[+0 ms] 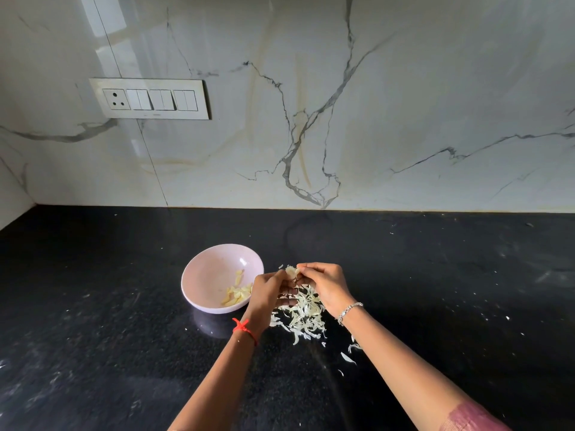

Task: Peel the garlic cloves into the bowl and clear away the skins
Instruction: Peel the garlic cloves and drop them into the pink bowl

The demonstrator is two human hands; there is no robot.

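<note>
A pale pink bowl (214,272) stands on the black counter and holds several peeled garlic cloves (238,294) near its right side. Just right of the bowl, my left hand (267,290) and my right hand (325,286) meet above the counter. Both pinch one garlic clove (292,271) with papery skin on it, held between the fingertips. Under the hands lies a heap of white garlic skins (303,315), partly hidden by my fingers. A few loose skin pieces (348,357) trail toward the front right.
The black counter (124,337) runs wide on both sides, flecked with small white bits. A marble backsplash (311,119) rises behind it, with a switch panel (149,99) at the upper left.
</note>
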